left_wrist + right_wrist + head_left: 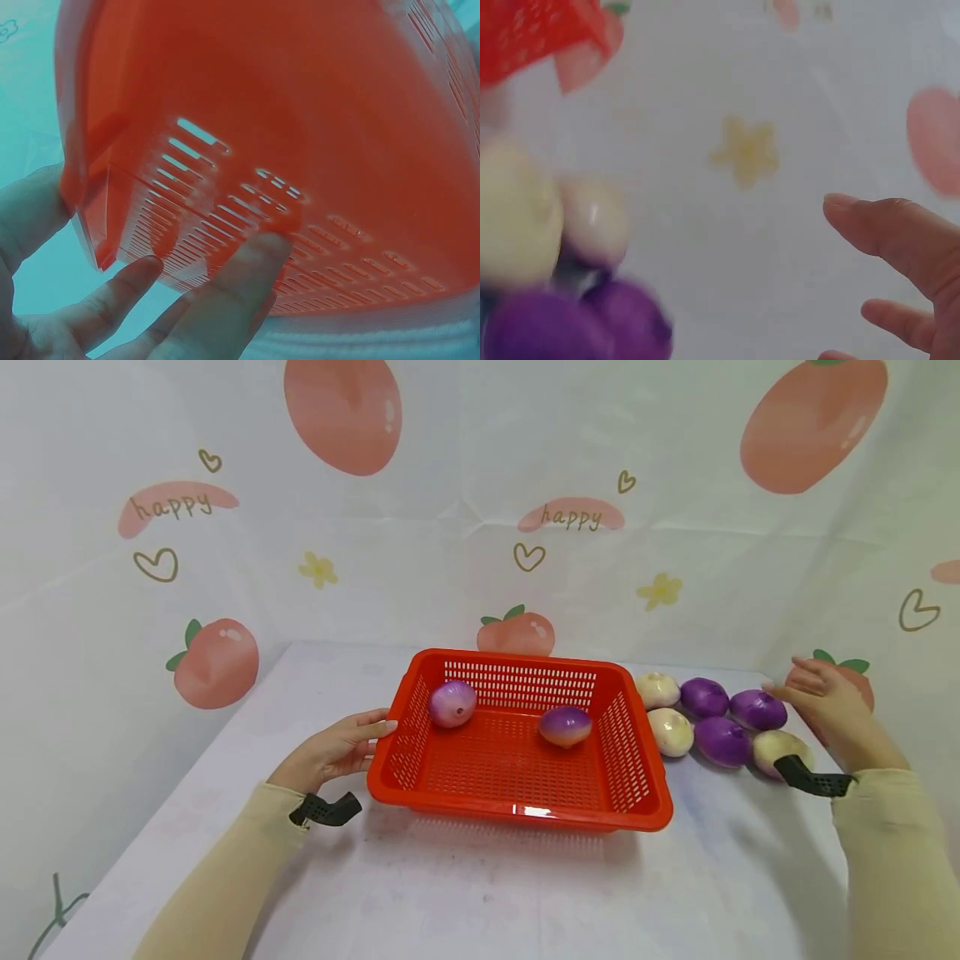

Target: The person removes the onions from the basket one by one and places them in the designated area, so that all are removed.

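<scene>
My left hand (337,747) grips the left end of a red plastic basket (517,818), thumb on the rim and fingers against the slotted outer wall. The left wrist view shows the fingers (240,285) touching that wall. Inside the basket lie two round purple-and-pale vegetables, onion or turnip: a lilac one (452,703) at the back left and a darker one (566,727) to the right. My right hand (840,706) hangs above the table's right side with nothing in it, fingers apart. Near it sit several similar vegetables, including a purple one (758,709) and a cream one (782,753).
The vegetable group sits close against the basket's right side, with a cream one (671,732) nearest the wall. Below is a white table (480,893). A pale curtain (450,552) printed with fruit and hearts hangs behind and at both sides.
</scene>
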